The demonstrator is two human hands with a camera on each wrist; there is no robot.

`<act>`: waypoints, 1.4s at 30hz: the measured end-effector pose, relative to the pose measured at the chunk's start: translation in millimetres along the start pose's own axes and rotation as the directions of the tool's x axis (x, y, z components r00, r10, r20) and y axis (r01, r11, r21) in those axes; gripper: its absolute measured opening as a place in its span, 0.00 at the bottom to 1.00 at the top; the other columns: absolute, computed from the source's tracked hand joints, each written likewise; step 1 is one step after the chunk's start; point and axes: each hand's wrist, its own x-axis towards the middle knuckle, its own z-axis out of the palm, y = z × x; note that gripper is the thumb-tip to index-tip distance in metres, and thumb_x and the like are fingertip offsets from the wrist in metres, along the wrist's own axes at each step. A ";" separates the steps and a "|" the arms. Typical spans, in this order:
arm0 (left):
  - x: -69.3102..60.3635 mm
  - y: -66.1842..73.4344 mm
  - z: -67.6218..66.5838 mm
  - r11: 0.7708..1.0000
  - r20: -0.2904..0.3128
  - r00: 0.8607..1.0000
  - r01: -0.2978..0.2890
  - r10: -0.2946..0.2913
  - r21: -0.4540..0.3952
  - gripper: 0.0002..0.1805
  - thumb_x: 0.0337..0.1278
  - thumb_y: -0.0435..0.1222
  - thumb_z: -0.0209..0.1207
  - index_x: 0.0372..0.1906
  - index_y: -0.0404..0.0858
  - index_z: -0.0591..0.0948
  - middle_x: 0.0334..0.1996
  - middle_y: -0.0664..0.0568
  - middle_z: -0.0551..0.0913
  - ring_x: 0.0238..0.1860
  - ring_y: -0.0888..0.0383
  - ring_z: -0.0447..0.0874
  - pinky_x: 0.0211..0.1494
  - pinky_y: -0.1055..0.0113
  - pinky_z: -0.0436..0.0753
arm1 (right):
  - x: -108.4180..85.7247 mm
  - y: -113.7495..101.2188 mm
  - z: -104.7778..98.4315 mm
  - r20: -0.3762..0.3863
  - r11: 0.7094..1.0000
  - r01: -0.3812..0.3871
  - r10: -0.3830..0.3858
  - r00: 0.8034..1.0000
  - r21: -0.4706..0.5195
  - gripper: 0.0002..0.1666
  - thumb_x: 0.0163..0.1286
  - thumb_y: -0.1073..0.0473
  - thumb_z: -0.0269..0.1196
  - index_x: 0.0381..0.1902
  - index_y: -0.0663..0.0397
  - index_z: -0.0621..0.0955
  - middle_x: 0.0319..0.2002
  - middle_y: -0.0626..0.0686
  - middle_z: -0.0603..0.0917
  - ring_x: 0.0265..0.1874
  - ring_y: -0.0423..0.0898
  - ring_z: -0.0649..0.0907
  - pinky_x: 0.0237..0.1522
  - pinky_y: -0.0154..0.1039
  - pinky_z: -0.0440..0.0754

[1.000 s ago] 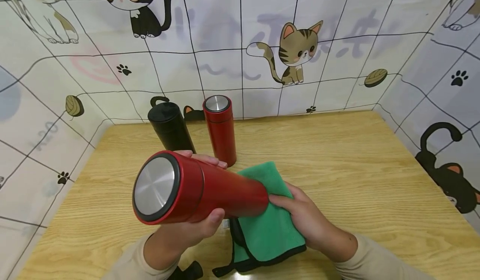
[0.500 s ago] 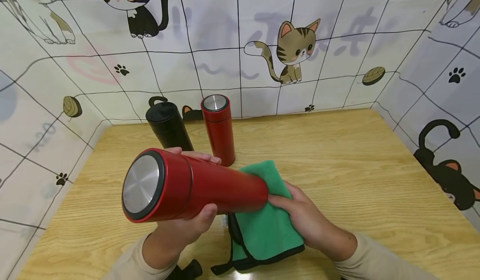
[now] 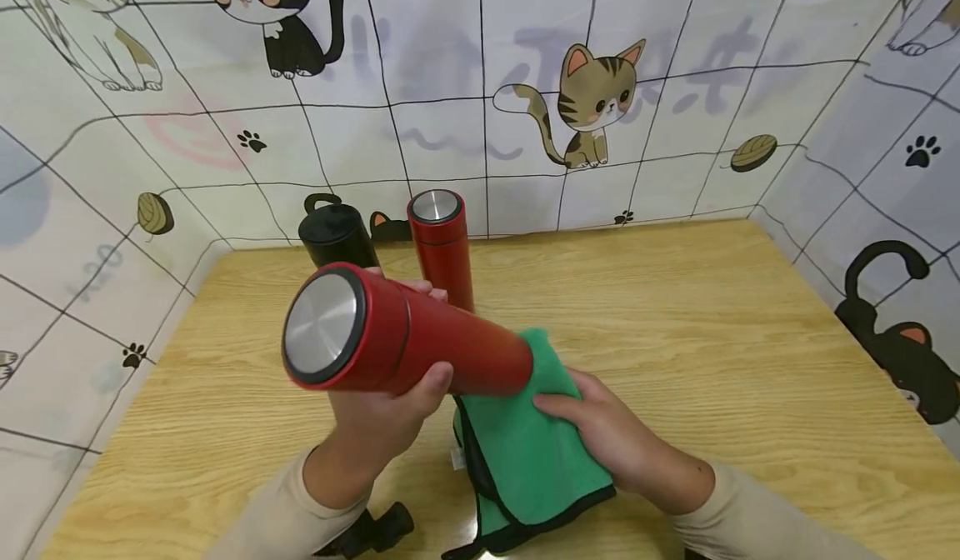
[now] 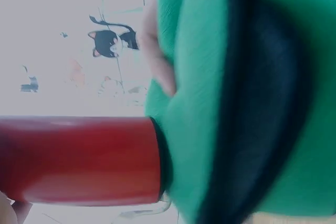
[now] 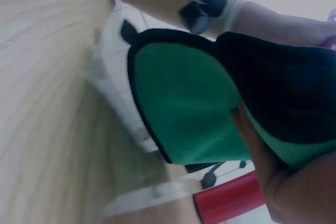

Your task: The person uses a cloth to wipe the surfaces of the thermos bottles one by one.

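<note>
A red thermos (image 3: 450, 335) with a brushed silver lid top lies tilted in the air, its lid end toward the camera. My left hand (image 3: 382, 422) grips it around the body near the lid, thumb on the near side. At the base end hangs a green cloth (image 3: 528, 460) with black edging, folded over. My right hand (image 3: 611, 431) holds this cloth, thumb on top, against the thermos base. In the left wrist view the dark base rim meets the cloth (image 4: 191, 114). The right wrist view shows the right hand's fingers (image 5: 257, 150) under a cloth fold.
Behind the held thermos stand a black bottle (image 3: 333, 235) with a carrying loop and a second red thermos (image 3: 442, 256). The wooden table (image 3: 675, 327) is bounded by a cat-print wall covering (image 3: 435, 60). A black device (image 3: 378, 531) sits at my left wrist.
The thermos's lid end has risen and shifted right, with my left hand moving along. Its base has lifted slightly against the cloth. My right hand stays nearly in place.
</note>
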 end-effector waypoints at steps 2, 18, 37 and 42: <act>5.9 -5.4 0.4 0.998 0.004 0.999 0.053 -0.054 0.042 0.38 0.52 0.43 0.72 0.61 0.30 0.67 0.49 0.47 0.84 0.51 0.52 0.86 0.58 0.60 0.84 | 2.4 4.4 -2.3 -0.003 0.999 -0.036 0.036 0.999 -0.013 0.30 0.77 0.54 0.53 0.71 0.63 0.64 0.44 0.49 0.87 0.39 0.44 0.89 0.43 0.43 0.87; 34.9 -99.6 18.7 0.746 0.175 0.771 0.490 -0.612 0.452 0.45 0.51 0.42 0.73 0.72 0.50 0.60 0.61 0.57 0.76 0.60 0.60 0.77 0.60 0.56 0.80 | 24.9 26.3 -52.5 -0.069 0.886 -0.118 0.097 0.993 -0.448 0.26 0.78 0.50 0.54 0.63 0.62 0.76 0.52 0.56 0.85 0.47 0.46 0.86 0.49 0.39 0.84; 36.5 -146.6 18.2 0.679 0.124 0.728 0.546 -0.675 0.491 0.47 0.52 0.43 0.73 0.72 0.49 0.57 0.60 0.53 0.76 0.60 0.56 0.77 0.60 0.54 0.82 | 38.2 23.9 -53.8 -0.022 0.686 -0.090 0.107 0.994 -0.722 0.16 0.72 0.46 0.62 0.46 0.52 0.82 0.20 0.50 0.84 0.07 0.43 0.79 0.14 0.43 0.82; 31.6 -131.6 16.5 0.638 0.127 0.693 0.555 -0.710 0.534 0.58 0.50 0.46 0.74 0.78 0.54 0.46 0.69 0.52 0.70 0.69 0.54 0.70 0.67 0.49 0.76 | 36.9 17.0 -54.5 -0.123 0.455 -0.083 -0.059 0.991 -0.886 0.26 0.72 0.42 0.61 0.55 0.56 0.79 0.24 0.47 0.84 0.17 0.41 0.82 0.24 0.38 0.82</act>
